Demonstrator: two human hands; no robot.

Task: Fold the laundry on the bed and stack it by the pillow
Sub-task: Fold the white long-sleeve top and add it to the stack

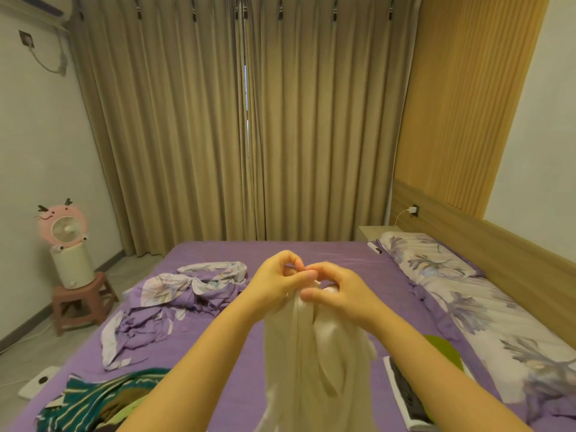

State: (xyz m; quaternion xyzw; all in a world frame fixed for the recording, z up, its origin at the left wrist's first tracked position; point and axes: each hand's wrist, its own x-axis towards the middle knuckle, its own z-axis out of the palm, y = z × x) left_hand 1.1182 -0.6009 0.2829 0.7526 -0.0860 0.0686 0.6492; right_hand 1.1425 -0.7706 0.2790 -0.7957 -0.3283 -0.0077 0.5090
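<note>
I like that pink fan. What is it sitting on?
The pink fan sits on a white round tub, which stands on a small reddish stool. What is inside the tub cannot be seen.

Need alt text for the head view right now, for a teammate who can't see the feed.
Both hands, left hand and right hand, pinch the top of a cream garment hanging above a purple bed. A crumpled floral sheet and a green striped garment lie to the left; a floral pillow lies to the right.
</note>
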